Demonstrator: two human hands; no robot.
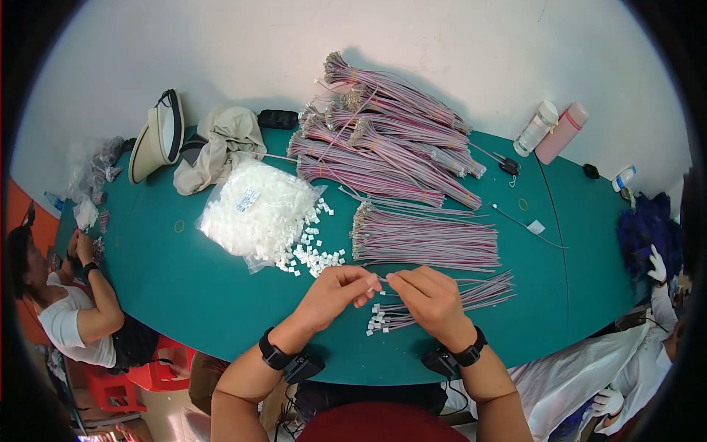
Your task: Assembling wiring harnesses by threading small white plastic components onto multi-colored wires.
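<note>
Near the table's (221, 309) front edge, left hand (333, 291) and right hand (431, 298) pinch one thin wire (382, 279) between them; light, limp, best gripped close behind its small white connector.

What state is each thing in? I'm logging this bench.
Left hand: pinching a wire end.
Right hand: pinching the same wire.
Bag of white connectors: open, pieces spilled beside it.
Wire bundles: tied, piled.
Finished wires: loose, connectors fitted.
Pink bottle: lying down.
</note>
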